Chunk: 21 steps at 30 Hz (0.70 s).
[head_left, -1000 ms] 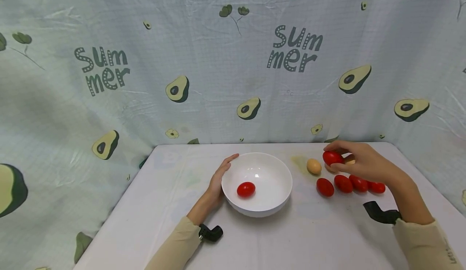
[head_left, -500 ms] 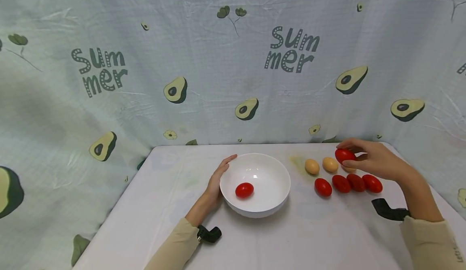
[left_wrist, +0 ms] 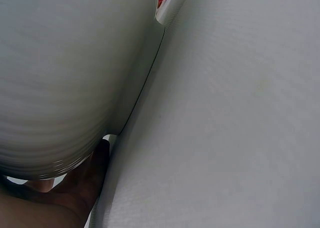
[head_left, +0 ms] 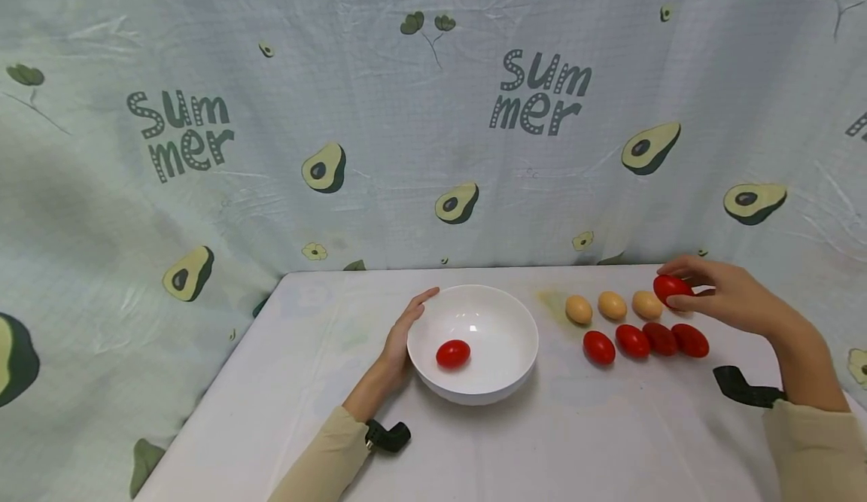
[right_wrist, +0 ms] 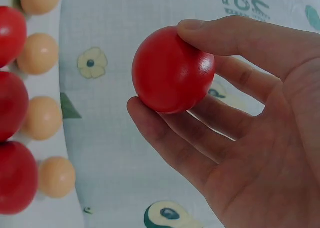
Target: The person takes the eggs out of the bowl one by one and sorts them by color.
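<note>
In the head view my left hand (head_left: 400,342) rests along the left side of a white bowl (head_left: 504,344), fingertips at its rim. One red egg (head_left: 453,354) lies inside the bowl. The left wrist view shows the bowl's outer wall (left_wrist: 60,78) with part of the left hand (left_wrist: 75,193) against it. My right hand (head_left: 734,296) holds another red egg (right_wrist: 172,70) between thumb and fingers, above the table's back right. Below it is a row of several red eggs (head_left: 634,342); behind them is a row of tan eggs (head_left: 612,305), partly hidden by the hand.
A white cloth covers the table (head_left: 325,366). A curtain (head_left: 379,111) printed with avocados hangs right behind its back edge. Dark wrist cameras stick out from both sleeves, the left camera (head_left: 388,437) and the right camera (head_left: 745,387).
My right hand has moved to the right with the red egg, uncovering more of the tan row and the right end of the red row. My left hand stays on the bowl.
</note>
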Tool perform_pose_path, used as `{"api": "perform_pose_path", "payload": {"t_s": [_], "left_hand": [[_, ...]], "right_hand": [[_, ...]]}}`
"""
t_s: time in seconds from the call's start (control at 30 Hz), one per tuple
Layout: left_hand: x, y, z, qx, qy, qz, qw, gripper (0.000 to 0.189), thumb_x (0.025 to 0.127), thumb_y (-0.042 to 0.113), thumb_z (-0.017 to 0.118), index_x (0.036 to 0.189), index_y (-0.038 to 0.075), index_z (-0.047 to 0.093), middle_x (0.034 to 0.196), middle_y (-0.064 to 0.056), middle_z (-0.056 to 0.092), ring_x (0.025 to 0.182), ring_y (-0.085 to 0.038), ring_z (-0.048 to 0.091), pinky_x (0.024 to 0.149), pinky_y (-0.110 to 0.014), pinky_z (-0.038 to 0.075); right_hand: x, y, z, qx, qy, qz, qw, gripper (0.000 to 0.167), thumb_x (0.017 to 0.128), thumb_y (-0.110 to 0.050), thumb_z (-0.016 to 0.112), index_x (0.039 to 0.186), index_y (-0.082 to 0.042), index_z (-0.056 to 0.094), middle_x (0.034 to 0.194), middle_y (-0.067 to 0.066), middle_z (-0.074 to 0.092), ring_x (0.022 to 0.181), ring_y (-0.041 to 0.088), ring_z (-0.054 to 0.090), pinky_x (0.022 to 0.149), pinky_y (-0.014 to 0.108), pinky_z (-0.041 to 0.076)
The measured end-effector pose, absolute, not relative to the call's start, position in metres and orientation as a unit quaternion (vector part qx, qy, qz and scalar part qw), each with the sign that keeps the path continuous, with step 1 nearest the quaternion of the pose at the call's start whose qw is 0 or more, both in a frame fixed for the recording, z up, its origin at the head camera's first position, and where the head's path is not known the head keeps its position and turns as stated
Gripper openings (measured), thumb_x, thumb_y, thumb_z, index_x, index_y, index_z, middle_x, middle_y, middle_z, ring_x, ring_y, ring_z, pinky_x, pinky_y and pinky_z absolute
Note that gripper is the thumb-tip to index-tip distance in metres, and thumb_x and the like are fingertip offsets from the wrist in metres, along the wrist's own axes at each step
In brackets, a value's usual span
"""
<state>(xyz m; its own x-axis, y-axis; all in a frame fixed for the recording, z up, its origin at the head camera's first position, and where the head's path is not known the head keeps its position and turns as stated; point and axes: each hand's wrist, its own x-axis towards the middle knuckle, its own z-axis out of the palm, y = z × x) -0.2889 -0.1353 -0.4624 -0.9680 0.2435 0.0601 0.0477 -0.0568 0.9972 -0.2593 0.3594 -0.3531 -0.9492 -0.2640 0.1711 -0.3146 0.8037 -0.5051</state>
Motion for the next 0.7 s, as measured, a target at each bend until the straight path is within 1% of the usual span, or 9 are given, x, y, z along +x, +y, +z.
{"api": "perform_pose_path", "payload": {"t_s": [0.07,0.13,0.3,0.43,0.6,0.7], "left_hand": [[-0.289,-0.135,-0.462,0.104,0.681,0.721,0.071,0.051,0.109,0.037,0.03,0.157,0.027,0.042,0.17,0.003,0.029,0.157,-0.026,0.028,0.131,-0.049,0.02],[-0.289,-0.136,-0.463,0.108,0.677,0.724,0.071,0.052,0.109,0.036,0.029,0.158,0.024,0.041,0.17,0.001,0.029,0.157,-0.027,0.028,0.131,-0.05,0.02],[-0.291,-0.136,-0.462,0.114,0.67,0.73,0.072,0.053,0.109,0.034,0.028,0.159,0.02,0.04,0.171,-0.002,0.027,0.158,-0.028,0.026,0.132,-0.05,0.018],[-0.291,-0.136,-0.461,0.112,0.67,0.731,0.074,0.052,0.109,0.035,0.029,0.158,0.021,0.041,0.171,-0.001,0.028,0.158,-0.027,0.026,0.132,-0.05,0.018],[-0.291,-0.136,-0.462,0.11,0.673,0.727,0.072,0.052,0.109,0.035,0.029,0.158,0.022,0.041,0.17,0.0,0.028,0.157,-0.027,0.028,0.131,-0.05,0.02],[-0.291,-0.136,-0.462,0.11,0.676,0.725,0.07,0.052,0.109,0.035,0.029,0.158,0.022,0.041,0.17,0.0,0.028,0.157,-0.027,0.029,0.131,-0.05,0.02]], "right_hand": [[-0.26,0.365,-0.355,0.147,-0.951,0.267,0.048,0.038,0.096,-0.02,0.071,0.13,-0.007,0.06,0.123,0.019,0.069,0.109,0.036,0.064,0.072,0.022,0.055],[-0.26,0.37,-0.357,0.146,-0.952,0.266,0.047,0.038,0.096,-0.02,0.071,0.13,-0.006,0.06,0.123,0.02,0.068,0.109,0.035,0.064,0.071,0.022,0.055],[-0.262,0.384,-0.365,0.139,-0.953,0.268,0.038,0.043,0.095,-0.017,0.071,0.131,0.0,0.058,0.124,0.027,0.066,0.108,0.039,0.063,0.069,0.023,0.054],[-0.262,0.395,-0.37,0.124,-0.954,0.274,0.023,0.047,0.095,-0.017,0.071,0.134,0.004,0.055,0.126,0.031,0.063,0.109,0.042,0.063,0.068,0.024,0.055],[-0.263,0.406,-0.376,0.108,-0.954,0.28,0.008,0.049,0.094,-0.016,0.071,0.134,0.007,0.053,0.126,0.034,0.061,0.105,0.038,0.065,0.067,0.024,0.056],[-0.264,0.412,-0.38,0.097,-0.955,0.281,-0.004,0.051,0.094,-0.016,0.071,0.134,0.008,0.052,0.127,0.036,0.06,0.103,0.035,0.066,0.068,0.027,0.057]]}}
